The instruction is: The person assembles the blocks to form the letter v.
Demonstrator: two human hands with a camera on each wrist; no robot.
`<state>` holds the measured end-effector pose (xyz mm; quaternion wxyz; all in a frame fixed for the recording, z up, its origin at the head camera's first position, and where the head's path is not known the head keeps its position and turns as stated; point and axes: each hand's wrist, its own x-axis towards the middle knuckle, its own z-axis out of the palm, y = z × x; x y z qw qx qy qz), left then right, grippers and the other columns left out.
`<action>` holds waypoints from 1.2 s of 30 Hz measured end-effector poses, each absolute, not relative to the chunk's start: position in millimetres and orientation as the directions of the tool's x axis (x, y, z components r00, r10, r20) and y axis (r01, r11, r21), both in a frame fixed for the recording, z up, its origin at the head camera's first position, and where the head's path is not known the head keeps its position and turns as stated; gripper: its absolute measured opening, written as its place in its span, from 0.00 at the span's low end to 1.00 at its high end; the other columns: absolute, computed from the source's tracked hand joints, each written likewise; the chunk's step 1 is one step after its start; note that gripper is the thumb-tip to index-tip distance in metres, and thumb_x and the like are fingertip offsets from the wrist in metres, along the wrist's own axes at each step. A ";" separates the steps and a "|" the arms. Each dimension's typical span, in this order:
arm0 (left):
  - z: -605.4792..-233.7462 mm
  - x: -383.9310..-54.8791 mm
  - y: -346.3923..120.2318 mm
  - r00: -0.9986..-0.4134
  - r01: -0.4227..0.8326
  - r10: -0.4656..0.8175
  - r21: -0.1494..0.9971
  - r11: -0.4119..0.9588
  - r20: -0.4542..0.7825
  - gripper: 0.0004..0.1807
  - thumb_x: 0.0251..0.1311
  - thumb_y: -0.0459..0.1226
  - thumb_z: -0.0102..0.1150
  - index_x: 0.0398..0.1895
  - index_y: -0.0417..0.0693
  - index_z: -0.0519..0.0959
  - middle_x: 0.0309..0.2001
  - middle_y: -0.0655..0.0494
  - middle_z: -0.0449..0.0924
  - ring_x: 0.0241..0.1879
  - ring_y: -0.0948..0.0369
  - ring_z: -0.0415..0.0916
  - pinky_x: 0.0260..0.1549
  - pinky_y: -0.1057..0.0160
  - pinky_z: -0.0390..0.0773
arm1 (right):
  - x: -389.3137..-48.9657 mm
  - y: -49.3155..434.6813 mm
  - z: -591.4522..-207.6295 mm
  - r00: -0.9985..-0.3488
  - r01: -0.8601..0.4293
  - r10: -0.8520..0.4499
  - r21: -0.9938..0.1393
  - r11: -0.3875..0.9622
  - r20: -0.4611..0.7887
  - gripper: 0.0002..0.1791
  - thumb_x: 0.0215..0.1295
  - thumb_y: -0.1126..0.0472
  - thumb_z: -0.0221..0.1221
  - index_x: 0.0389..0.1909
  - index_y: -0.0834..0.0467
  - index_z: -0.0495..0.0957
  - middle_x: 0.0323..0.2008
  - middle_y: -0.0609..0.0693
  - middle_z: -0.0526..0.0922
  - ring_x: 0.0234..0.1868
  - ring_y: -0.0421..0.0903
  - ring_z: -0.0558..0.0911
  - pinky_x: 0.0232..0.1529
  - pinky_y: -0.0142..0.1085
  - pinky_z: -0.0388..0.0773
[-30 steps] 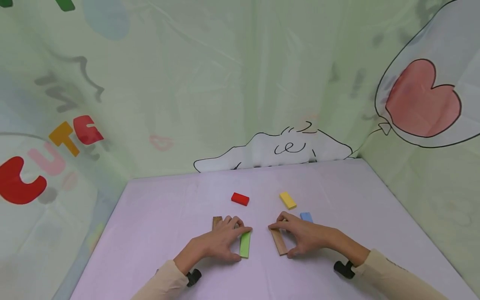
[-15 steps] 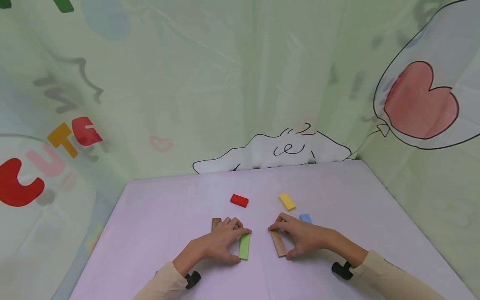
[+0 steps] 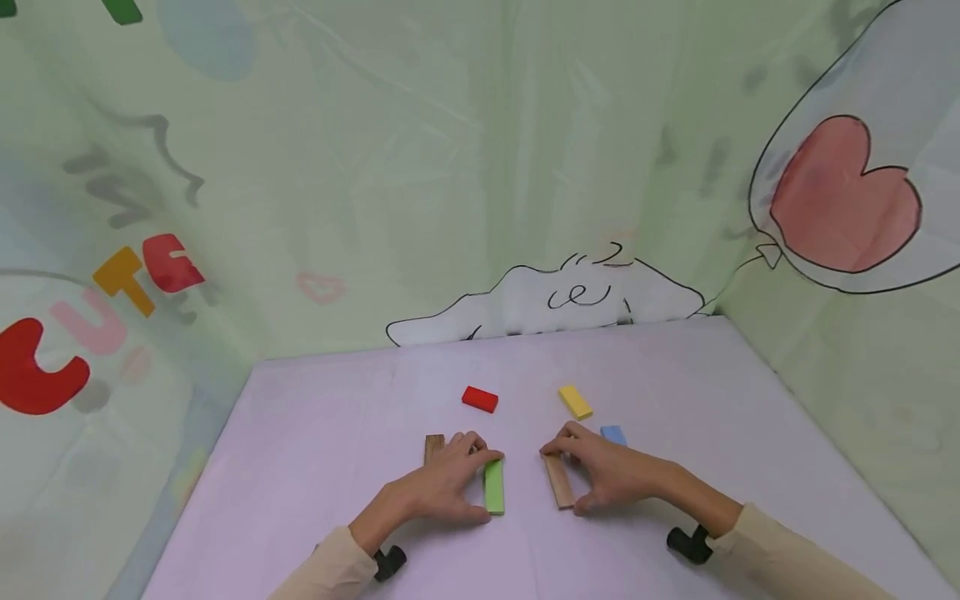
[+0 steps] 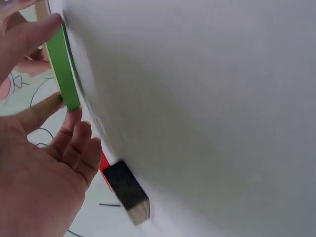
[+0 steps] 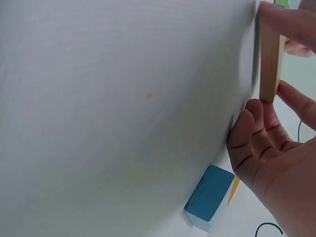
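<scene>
The green block [image 3: 494, 487] has been shifted slightly toward 3 o'clock and straightened, so its gap to the tan block [image 3: 558, 482] is narrowed. Each block is pinched end to end: green by the fingers of the left hand [image 3: 447, 483], tan by those of the right hand [image 3: 611, 468]. On the worktop [image 3: 337, 425], from green, a brown block [image 3: 434, 445], partly covered, lies at 10 o'clock, red block [image 3: 480, 399] at 12; from tan, yellow block [image 3: 575, 402] at 12, blue block [image 3: 613, 434] at 2.

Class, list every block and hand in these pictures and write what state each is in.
Left hand: pinching the green block end to end
Right hand: pinching the tan block end to end
Green block: held
Tan block: held
Red block: loose on the table
Yellow block: loose on the table
Blue block: unheld, partly hidden in the head view
Dark brown block: unheld, partly hidden there too
</scene>
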<state>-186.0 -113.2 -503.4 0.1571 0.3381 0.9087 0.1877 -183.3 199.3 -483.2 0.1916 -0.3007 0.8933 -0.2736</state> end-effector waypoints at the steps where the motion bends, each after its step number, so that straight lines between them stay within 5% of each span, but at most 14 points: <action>1: -502.9 -185.8 -112.6 -0.728 0.537 0.667 0.474 0.698 -0.158 0.43 0.57 0.51 0.76 0.77 0.60 0.71 0.63 0.60 0.68 0.61 0.65 0.64 0.59 0.64 0.76 | -182.8 199.4 -482.6 -0.750 -0.428 -0.638 -0.606 0.670 -0.176 0.41 0.51 0.54 0.82 0.68 0.51 0.77 0.51 0.44 0.71 0.48 0.41 0.73 0.46 0.28 0.75; 16: -499.1 -181.2 -105.5 -0.831 0.368 0.541 0.606 0.706 -0.126 0.46 0.50 0.43 0.83 0.74 0.52 0.73 0.61 0.53 0.68 0.55 0.60 0.70 0.50 0.64 0.78 | -178.2 197.1 -487.0 -0.797 -0.380 -0.586 -0.636 0.672 -0.144 0.43 0.49 0.56 0.82 0.69 0.53 0.76 0.52 0.47 0.71 0.49 0.44 0.72 0.45 0.29 0.73; 36: -497.7 -178.6 -97.4 -0.850 0.326 0.502 0.591 0.738 -0.158 0.45 0.51 0.45 0.82 0.74 0.52 0.73 0.62 0.50 0.70 0.48 0.61 0.73 0.43 0.65 0.78 | -176.0 185.7 -487.0 -0.841 -0.362 -0.533 -0.638 0.680 -0.091 0.44 0.48 0.57 0.82 0.68 0.60 0.76 0.50 0.51 0.72 0.44 0.43 0.70 0.40 0.29 0.69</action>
